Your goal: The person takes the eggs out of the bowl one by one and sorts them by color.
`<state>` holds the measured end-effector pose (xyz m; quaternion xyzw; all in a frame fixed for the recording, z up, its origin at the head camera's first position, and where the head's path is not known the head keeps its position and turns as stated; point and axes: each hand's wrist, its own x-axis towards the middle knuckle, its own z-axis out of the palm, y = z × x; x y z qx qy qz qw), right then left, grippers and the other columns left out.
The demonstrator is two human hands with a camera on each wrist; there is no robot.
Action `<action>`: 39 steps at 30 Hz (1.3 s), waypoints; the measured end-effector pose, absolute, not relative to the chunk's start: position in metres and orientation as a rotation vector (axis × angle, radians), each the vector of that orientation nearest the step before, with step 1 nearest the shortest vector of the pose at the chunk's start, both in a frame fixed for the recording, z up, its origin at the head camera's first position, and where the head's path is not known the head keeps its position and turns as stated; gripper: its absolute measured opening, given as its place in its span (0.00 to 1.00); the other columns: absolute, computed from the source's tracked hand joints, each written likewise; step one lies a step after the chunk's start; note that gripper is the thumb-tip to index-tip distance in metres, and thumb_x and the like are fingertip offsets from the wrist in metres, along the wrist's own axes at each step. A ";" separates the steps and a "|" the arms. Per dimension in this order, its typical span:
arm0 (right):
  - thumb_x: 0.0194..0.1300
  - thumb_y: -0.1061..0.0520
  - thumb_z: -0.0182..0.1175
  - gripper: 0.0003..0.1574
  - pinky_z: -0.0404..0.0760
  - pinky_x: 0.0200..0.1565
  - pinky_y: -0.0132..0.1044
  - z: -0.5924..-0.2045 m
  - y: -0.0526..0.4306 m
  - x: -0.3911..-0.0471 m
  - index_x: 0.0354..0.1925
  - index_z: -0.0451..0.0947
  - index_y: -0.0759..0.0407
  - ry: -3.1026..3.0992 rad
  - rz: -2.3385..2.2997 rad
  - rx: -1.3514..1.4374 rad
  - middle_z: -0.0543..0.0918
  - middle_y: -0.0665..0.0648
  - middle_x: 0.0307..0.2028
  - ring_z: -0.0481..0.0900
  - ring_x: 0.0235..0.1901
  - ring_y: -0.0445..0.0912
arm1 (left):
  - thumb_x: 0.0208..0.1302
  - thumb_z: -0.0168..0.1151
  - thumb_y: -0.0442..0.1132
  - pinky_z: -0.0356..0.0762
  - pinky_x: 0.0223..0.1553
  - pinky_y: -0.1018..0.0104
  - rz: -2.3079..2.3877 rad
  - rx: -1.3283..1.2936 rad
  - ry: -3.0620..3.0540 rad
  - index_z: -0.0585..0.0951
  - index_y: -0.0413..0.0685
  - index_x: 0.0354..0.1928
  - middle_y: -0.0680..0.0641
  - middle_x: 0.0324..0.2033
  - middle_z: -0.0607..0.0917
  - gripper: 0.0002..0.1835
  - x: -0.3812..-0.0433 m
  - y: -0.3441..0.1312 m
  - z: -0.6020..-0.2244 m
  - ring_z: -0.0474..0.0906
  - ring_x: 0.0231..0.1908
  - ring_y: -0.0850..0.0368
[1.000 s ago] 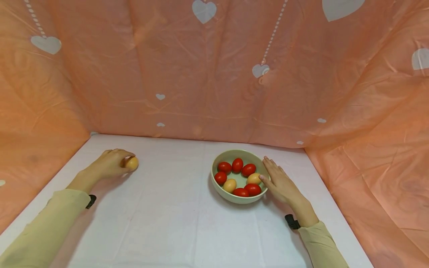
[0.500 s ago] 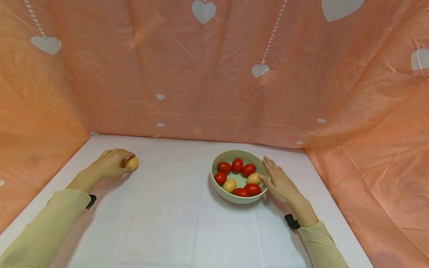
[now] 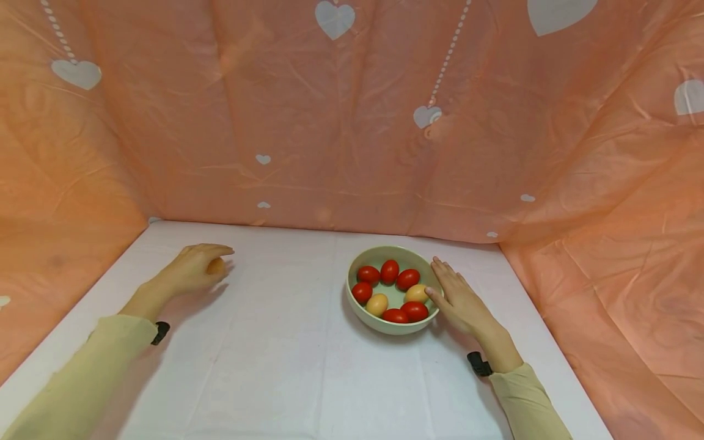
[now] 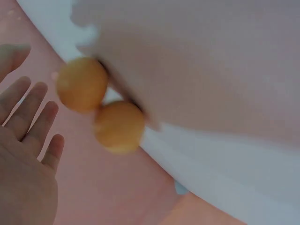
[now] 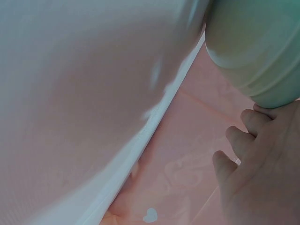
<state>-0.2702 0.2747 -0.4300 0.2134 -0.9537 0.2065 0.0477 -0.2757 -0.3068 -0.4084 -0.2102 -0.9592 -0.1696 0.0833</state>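
Observation:
At the table's left my left hand [image 3: 189, 269] hovers with fingers extended and thumb apart, over a yellow egg [image 3: 216, 266] partly hidden beneath it. The left wrist view has two yellow eggs [image 4: 119, 126] side by side on the cloth, blurred, with the hand's fingers apart from them. My right hand [image 3: 464, 302] rests straight-fingered against the right side of a pale green bowl [image 3: 387, 328], thumb over its rim. Inside the bowl lie several red eggs [image 3: 408, 279] and two yellow ones [image 3: 376, 304]. In the right wrist view the fingers reach the bowl's outer wall.
A white cloth [image 3: 264, 354] covers the table. Behind it and at both sides hangs an orange curtain [image 3: 341, 134] with pale hearts, meeting the table's back edge. Each wrist carries a black strap [image 3: 478, 364].
My left hand was curled round the yellow egg; now its fingers have spread and it has shifted slightly right. The right hand and the bowl have stayed put.

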 end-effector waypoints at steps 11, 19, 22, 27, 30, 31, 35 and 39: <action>0.82 0.39 0.48 0.47 0.47 0.77 0.63 -0.430 0.274 -0.269 0.81 0.50 0.67 -2.908 0.629 0.652 0.52 0.64 0.82 0.48 0.80 0.65 | 0.69 0.66 0.33 0.75 0.60 0.39 -0.683 -0.696 -2.706 0.79 0.38 0.63 0.38 0.60 0.81 0.21 -0.278 -0.250 -0.409 0.79 0.57 0.38; 0.81 0.39 0.48 0.47 0.48 0.77 0.64 -0.430 0.274 -0.269 0.81 0.50 0.67 -2.907 0.633 0.649 0.52 0.63 0.82 0.48 0.80 0.65 | 0.69 0.66 0.33 0.81 0.47 0.48 -0.814 -0.766 -2.589 0.81 0.41 0.62 0.44 0.58 0.82 0.20 -0.284 -0.202 -0.414 0.83 0.49 0.48; 0.81 0.39 0.48 0.47 0.48 0.77 0.64 -0.429 0.274 -0.269 0.81 0.50 0.67 -2.905 0.629 0.651 0.52 0.64 0.82 0.48 0.80 0.65 | 0.69 0.67 0.33 0.82 0.46 0.50 -0.852 -0.804 -2.537 0.81 0.43 0.61 0.46 0.57 0.82 0.19 -0.285 -0.185 -0.414 0.83 0.47 0.50; 0.81 0.38 0.47 0.47 0.48 0.77 0.64 -0.429 0.275 -0.270 0.81 0.51 0.67 -2.908 0.614 0.646 0.52 0.63 0.82 0.48 0.80 0.65 | 0.67 0.68 0.32 0.82 0.45 0.50 -0.900 -0.877 -2.449 0.83 0.43 0.60 0.47 0.55 0.83 0.19 -0.287 -0.158 -0.412 0.82 0.45 0.52; 0.81 0.38 0.48 0.47 0.48 0.76 0.64 -0.429 0.275 -0.270 0.81 0.51 0.67 -2.908 0.614 0.645 0.52 0.63 0.82 0.48 0.80 0.65 | 0.67 0.69 0.33 0.82 0.44 0.50 -0.928 -0.911 -2.416 0.83 0.43 0.59 0.47 0.54 0.83 0.19 -0.288 -0.143 -0.410 0.82 0.44 0.53; 0.81 0.38 0.48 0.47 0.48 0.77 0.64 -0.429 0.275 -0.270 0.81 0.51 0.67 -2.907 0.615 0.646 0.52 0.63 0.82 0.48 0.80 0.65 | 0.67 0.69 0.33 0.82 0.44 0.52 -0.934 -0.919 -2.409 0.83 0.43 0.59 0.48 0.54 0.83 0.19 -0.288 -0.138 -0.410 0.82 0.44 0.54; 0.81 0.38 0.48 0.47 0.48 0.77 0.63 -0.430 0.275 -0.270 0.81 0.50 0.66 -2.911 0.617 0.647 0.51 0.63 0.82 0.48 0.80 0.64 | 0.67 0.69 0.33 0.82 0.42 0.53 -0.980 -0.960 -2.383 0.83 0.44 0.59 0.48 0.53 0.84 0.19 -0.288 -0.119 -0.408 0.81 0.44 0.54; 0.81 0.38 0.47 0.47 0.48 0.77 0.63 -0.430 0.275 -0.270 0.81 0.50 0.65 -2.911 0.613 0.647 0.51 0.62 0.82 0.48 0.80 0.63 | 0.67 0.68 0.32 0.81 0.40 0.56 -0.996 -1.026 -2.369 0.83 0.43 0.59 0.48 0.52 0.84 0.19 -0.288 -0.099 -0.407 0.80 0.44 0.55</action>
